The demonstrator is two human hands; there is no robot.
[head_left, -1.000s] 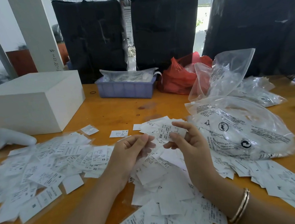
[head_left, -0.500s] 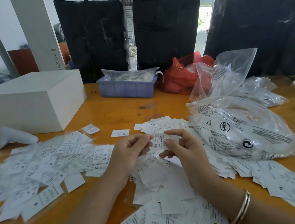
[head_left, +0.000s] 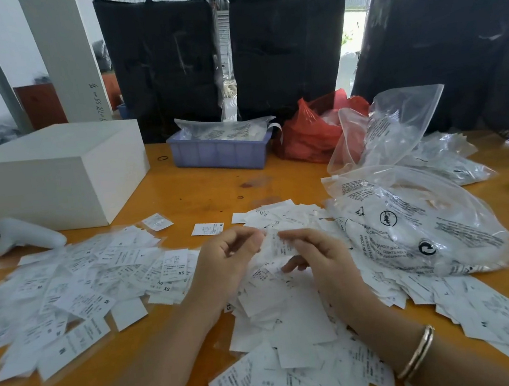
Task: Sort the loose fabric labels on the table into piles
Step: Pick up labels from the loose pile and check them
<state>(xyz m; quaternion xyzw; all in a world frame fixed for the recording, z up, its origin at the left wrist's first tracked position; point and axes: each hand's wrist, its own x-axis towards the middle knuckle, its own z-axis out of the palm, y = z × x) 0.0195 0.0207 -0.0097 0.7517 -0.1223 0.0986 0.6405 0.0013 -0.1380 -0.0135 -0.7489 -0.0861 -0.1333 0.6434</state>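
A single white label (head_left: pixel 275 245) is held up between both hands, just above the unsorted heap (head_left: pixel 294 316) at the middle of the worktop (head_left: pixel 208 195). The left hand (head_left: pixel 226 262) pinches its left edge with curled fingers; the right hand (head_left: pixel 316 259) pinches the right edge. The step in hand appears to be reading its size. Next it likely has to go to a matching pile, perhaps the spread of labels (head_left: pixel 75 288) on the left.
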